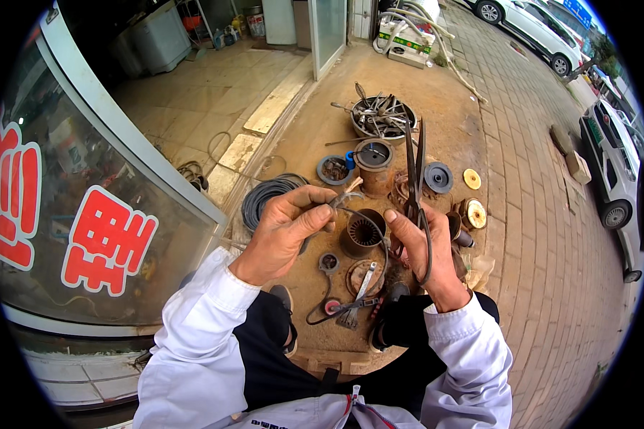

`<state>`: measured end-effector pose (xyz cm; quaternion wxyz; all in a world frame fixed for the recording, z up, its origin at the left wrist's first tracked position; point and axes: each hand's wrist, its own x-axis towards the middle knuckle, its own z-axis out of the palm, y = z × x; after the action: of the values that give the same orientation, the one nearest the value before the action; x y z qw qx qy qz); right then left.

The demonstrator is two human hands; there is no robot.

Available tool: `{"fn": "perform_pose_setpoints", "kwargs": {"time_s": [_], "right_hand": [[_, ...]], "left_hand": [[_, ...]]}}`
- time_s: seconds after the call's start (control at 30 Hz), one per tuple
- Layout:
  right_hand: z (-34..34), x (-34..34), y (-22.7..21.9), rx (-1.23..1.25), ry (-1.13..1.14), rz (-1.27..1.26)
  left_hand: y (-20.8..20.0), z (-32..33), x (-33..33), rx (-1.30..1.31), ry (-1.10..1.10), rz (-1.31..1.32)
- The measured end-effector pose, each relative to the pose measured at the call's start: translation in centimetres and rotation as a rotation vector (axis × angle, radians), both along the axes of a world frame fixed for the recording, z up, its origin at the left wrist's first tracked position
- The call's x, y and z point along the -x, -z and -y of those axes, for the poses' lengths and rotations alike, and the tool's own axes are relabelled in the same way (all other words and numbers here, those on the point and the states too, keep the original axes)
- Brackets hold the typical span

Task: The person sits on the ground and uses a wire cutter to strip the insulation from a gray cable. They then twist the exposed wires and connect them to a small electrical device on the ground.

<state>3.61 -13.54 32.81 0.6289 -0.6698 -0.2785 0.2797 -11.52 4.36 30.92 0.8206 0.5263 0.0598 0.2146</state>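
My left hand [283, 229] pinches a dark cable between thumb and fingers, and its frayed, pale bare end [349, 189] sticks out past the fingertips. From there the cable [387, 250] seems to curve down toward the ground. My right hand [436, 254] is closed round the handles of black scissors [412, 168]; the narrow blades point up and stand slightly apart, clear of the cable end. Below and between my hands sits a round motor housing [363, 234] with a slotted inner wall. A second rusty cylindrical housing [374, 161] stands just beyond it.
A coil of grey cable [254, 204] lies left, by the glass door [86, 229]. A bowl of tools [381, 114] stands farther off. Near my feet are a round metal plate [363, 277] and a brush [348, 318]. Copper-wound parts [472, 213] lie right; cars [615, 164] are parked beyond.
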Motion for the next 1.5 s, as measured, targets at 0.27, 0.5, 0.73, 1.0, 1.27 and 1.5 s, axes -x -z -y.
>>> {"fn": "perform_pose_setpoints", "kwargs": {"time_s": [0.27, 0.5, 0.73, 1.0, 1.27, 1.5], "right_hand": [[0.2, -0.1, -1.2, -0.183, -0.093, -0.177], [-0.4, 0.2, -0.8, -0.231, -0.107, -0.123], [-0.3, 0.2, -1.1, -0.173, -0.101, 0.035], [-0.4, -0.3, 1.5, -0.108, -0.113, 0.426], [-0.4, -0.6, -0.1, -0.032, 0.103, 0.366], [1.4, -1.9, -1.3, 0.118, 0.103, 0.913]], "left_hand": [[0.2, 0.6, -0.3, -0.069, 0.112, -0.103], [0.1, 0.7, -0.3, -0.257, 0.132, -0.201], [-1.1, 0.5, 0.1, -0.197, 0.233, -0.282], [-1.9, 0.4, -0.1, -0.616, 0.284, -0.41], [-0.8, 0.7, 0.3, -0.441, 0.179, -0.331], [-1.2, -0.6, 0.6, -0.347, -0.026, -0.224]]}}
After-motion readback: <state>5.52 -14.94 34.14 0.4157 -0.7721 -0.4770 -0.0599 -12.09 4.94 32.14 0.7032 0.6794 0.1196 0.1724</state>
